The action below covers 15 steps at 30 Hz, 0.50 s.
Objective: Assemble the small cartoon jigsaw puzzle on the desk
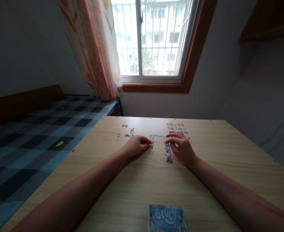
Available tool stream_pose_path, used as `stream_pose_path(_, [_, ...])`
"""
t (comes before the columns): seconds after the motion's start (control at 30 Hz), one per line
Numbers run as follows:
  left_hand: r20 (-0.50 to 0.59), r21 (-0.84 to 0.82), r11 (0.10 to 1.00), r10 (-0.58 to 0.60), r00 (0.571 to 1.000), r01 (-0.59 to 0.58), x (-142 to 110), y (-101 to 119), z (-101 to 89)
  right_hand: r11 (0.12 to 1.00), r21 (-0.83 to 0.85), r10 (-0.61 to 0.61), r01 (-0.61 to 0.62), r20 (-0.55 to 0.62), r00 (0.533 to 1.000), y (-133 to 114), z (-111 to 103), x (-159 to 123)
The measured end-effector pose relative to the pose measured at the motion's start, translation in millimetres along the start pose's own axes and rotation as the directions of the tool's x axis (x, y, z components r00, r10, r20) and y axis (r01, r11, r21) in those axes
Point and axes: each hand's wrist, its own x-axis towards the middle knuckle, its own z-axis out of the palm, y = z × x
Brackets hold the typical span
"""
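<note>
A partly joined jigsaw puzzle lies on the wooden table, with a top edge and two sides forming an upside-down U. At its left side, my left hand is closed, thumb and fingers pinching a puzzle piece at the lower end of that side. My right hand rests by the right side, its fingers apart and curved, the fingertips touching the upper part of that strip. Nothing shows held in it, though its palm is hidden.
Loose puzzle pieces lie in rows behind my right hand. A few more loose pieces are at the back left. A blue puzzle box sits at the near edge of the table. A bed stands to the left, below a curtained window.
</note>
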Motion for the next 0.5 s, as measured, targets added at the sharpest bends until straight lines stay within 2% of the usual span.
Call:
stream_pose_path(0.2, [-0.006, 0.057, 0.998, 0.023, 1.0, -0.022, -2.0, 0.1, 1.3, 1.0, -0.003, -0.011, 0.011, 0.001, 1.0, -0.2, -0.2, 0.1])
stream_pose_path(0.5, [0.063, 0.078, 0.996, 0.04, 0.997, -0.045, -2.1, -1.1, -0.7, 1.0, 0.0, -0.017, 0.017, -0.007, 1.0, -1.0, -0.7, 0.6])
